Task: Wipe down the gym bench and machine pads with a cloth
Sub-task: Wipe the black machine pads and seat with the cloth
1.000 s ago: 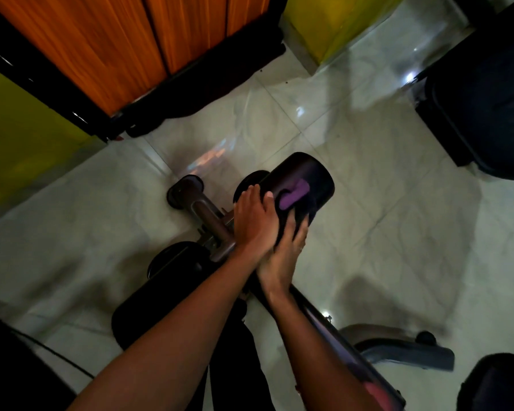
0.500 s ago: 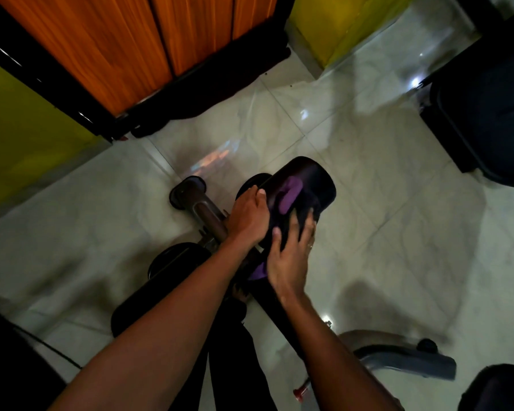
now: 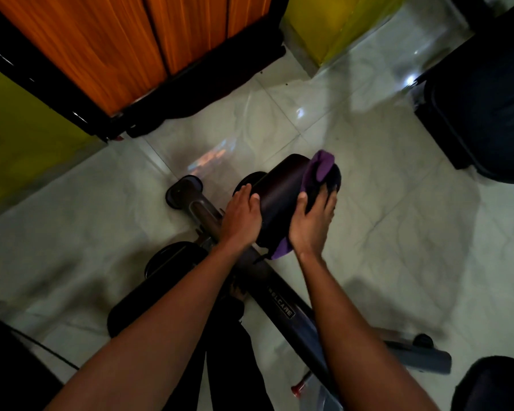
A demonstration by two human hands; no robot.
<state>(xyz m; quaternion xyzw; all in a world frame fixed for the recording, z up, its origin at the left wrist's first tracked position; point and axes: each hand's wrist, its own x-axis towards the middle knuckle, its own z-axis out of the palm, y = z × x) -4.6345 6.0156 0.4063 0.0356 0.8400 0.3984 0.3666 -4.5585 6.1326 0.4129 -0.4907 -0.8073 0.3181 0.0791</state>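
While your left hand (image 3: 241, 216) curls round the roller pad (image 3: 279, 188) end, your right hand (image 3: 310, 225) presses the purple cloth (image 3: 322, 170) against it, fingers spread flat.

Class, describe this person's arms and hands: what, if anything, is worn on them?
The left forearm and right forearm are bare, no sleeves in view. The left hand and right hand are ungloved; neither wrist bears a watch. Rings are too dim to tell.
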